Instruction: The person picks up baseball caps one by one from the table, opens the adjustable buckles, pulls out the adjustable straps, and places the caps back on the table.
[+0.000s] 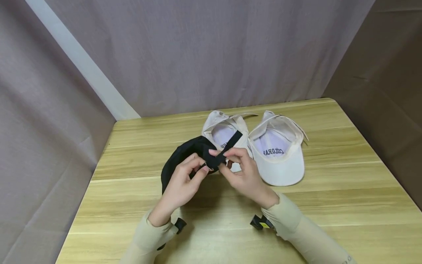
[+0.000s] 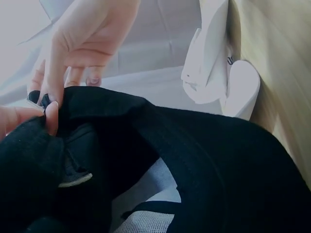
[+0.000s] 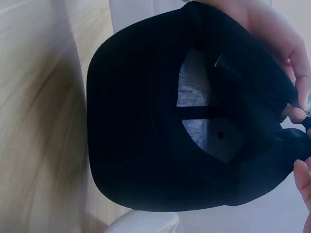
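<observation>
A black cap [image 1: 176,156] is held up above the table, its dark brim [image 3: 126,121] and pale inner lining [image 3: 194,87] showing in the right wrist view. My left hand [image 1: 181,181] pinches the back of the cap by a small metal buckle [image 3: 308,114]. Between the thumb and fingers of my right hand [image 1: 242,172] is the cap's black strap [image 1: 233,141], whose free end sticks up past the fingertips. Both hands' fingertips lie close together at the buckle. Whether the strap passes through it cannot be made out.
Two white caps lie upside down behind the hands: one [image 1: 211,123] partly covered by the black cap and right hand, the other [image 1: 283,174] to its right, with dark lettering inside. They rest on a wood-grain table [image 1: 132,205] with grey cloth [image 1: 197,55] behind it.
</observation>
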A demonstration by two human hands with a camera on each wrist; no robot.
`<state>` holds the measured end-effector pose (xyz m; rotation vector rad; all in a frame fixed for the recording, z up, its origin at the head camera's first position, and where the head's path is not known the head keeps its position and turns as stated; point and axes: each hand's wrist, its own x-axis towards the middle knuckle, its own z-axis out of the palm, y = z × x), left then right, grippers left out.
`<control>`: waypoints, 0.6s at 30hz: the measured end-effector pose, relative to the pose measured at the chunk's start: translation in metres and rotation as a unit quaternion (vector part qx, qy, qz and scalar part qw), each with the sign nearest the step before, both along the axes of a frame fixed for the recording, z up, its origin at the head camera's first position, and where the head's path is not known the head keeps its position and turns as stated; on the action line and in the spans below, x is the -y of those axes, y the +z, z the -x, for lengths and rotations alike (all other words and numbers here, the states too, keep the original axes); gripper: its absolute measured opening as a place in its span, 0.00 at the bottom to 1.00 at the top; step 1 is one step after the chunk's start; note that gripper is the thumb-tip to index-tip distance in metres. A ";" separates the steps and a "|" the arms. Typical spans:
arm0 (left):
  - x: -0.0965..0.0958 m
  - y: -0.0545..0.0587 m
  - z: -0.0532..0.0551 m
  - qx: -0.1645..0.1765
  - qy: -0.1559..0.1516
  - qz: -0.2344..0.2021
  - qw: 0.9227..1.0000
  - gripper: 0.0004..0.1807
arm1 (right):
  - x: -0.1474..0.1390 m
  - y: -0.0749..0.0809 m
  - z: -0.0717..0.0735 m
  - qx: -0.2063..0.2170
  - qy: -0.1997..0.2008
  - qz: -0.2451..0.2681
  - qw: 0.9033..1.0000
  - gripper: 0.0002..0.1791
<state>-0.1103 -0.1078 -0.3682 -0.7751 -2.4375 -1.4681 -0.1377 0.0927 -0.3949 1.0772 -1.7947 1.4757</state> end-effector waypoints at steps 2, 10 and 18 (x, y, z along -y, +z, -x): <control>0.000 0.002 0.002 -0.004 0.001 0.004 1.000 0.08 | 0.001 0.001 0.002 -0.005 0.002 0.002 1.000 0.11; -0.001 0.004 0.008 -0.011 -0.011 0.014 1.000 0.08 | -0.002 0.001 0.005 -0.019 -0.024 -0.015 0.999 0.10; -0.004 0.005 0.009 -0.024 -0.022 0.019 0.999 0.13 | -0.007 0.009 0.008 -0.022 0.005 -0.084 0.996 0.16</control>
